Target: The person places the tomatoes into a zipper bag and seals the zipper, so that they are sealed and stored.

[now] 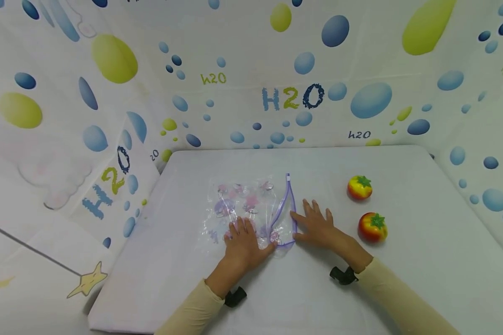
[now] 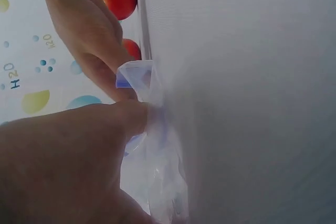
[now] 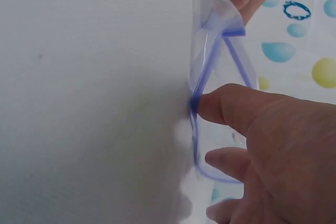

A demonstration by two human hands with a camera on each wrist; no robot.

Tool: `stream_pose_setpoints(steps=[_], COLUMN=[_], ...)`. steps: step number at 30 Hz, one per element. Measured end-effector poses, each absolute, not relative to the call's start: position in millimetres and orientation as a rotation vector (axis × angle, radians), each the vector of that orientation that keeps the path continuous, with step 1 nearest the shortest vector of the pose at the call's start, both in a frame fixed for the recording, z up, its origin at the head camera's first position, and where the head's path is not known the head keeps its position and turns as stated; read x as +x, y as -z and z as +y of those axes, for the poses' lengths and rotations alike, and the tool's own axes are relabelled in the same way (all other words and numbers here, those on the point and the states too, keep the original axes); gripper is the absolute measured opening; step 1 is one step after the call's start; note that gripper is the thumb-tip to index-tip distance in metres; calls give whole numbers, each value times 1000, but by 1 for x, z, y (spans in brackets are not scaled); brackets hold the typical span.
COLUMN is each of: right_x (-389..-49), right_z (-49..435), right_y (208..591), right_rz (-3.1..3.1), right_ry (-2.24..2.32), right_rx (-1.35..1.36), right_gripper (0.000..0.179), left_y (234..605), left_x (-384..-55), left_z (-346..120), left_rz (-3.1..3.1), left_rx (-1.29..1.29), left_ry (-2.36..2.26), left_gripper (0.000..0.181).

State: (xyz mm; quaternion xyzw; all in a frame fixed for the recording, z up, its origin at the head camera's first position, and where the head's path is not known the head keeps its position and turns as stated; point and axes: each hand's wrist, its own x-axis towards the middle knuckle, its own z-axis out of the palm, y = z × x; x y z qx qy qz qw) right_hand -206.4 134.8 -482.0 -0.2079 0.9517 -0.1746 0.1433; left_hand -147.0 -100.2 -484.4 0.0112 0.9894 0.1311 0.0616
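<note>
Clear plastic bag (image 1: 230, 197) lies flat on the white tabletop (image 1: 167, 274), a bit L of centre, mouth facing R toward two fruits. L hand (image 1: 244, 244) is palm-down on it, fingers spread, thumb out by the mouth's lower end; prob. there as a weight, b/c film this thin would slide or lift. R hand (image 1: 318, 228) is spread too, fingers fairly straight, w/ index & thumb tips at the purple zip rim (image 1: 294, 216); looks like they keep that side apart from the other, so the mouth gapes in a narrow wedge. R wrist view is soft, so can't tell if the thumb is just inside the rim or only against it.

Film is crinkly & shiny, w/ pink & purple prints; rim looks stiffer than the rest.

Far fruit (image 1: 359, 188) & near fruit (image 1: 373, 228) sit apart, R of the bag, untouched: squat, round, glossy red-yellow, prob. plastic, each w/ a leafy green cap.
</note>
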Motion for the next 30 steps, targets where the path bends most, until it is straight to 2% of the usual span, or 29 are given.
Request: stream_pose_setpoints(steps=[8,17,22,30], right_x=[-195,-191,-194,-191], right_z=[156,227,267,313], right_y=[450,402,394,409], right_rz=[2774,2820,2762,2718], right_ry=[630,715,705,672], right_rx=[-650,-519,-373,-356], right_gripper=[74,94,108,106], left_y=[487,484,484,487], left_x=[-148,-150,-151,-151], left_z=[-100,-101,-104,-104], left_rz=[2990,2962,2946,2956], left_rx=[38,36,49,66], left_ry=[-358,-334,-320,-353], left_gripper=[117,119,119,119])
